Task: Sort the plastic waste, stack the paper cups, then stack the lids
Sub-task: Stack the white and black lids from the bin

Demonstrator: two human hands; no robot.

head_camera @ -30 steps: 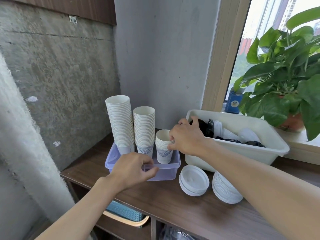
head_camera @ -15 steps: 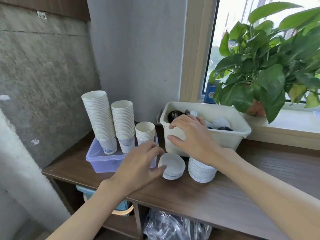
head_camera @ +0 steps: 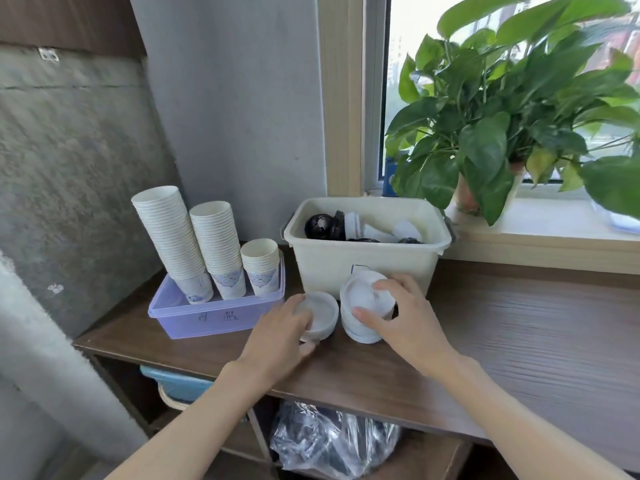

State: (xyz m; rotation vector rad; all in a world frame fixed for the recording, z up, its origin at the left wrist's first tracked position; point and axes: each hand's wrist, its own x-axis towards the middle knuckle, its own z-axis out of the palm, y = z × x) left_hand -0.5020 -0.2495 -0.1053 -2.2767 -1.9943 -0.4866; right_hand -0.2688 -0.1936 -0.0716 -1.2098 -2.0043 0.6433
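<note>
Tabletop [head_camera: 519, 341] of dark wood carries everything. Cream bin [head_camera: 363, 268] stands at 12 o'clock from the hands, with black and white plastic pieces inside. Purple tray [head_camera: 214, 317] sits at the bin's 9 o'clock and holds three upright piles of paper cups side by side: tall stack [head_camera: 166, 233], middle stack [head_camera: 216, 244] and short stack [head_camera: 260, 261].

Both hands have just left the tray and come to the lids. A second ago the right hand [head_camera: 405, 317] was at the short stack's rim and the left hand [head_camera: 277, 337] pinched the tray's near wall. Half a second ago both were in the air with fingers spread, heading down.

Now the left hand curls over the left lid stack [head_camera: 320, 315], fingers on its far rim and thumb at its near edge. The right hand clasps the right lid stack [head_camera: 363, 306], thumb on the near side and forefinger across the top. The two piles lie at 6 o'clock of the bin, just beside each other; whether they touch I cannot tell.

The cups look finished, so the lid step seems to be starting, probably by setting one pile on the other. The right pile's top lids sit tilted and may slip.

The view has also swung toward 3 o'clock, showing more of the plant [head_camera: 502, 116].
</note>
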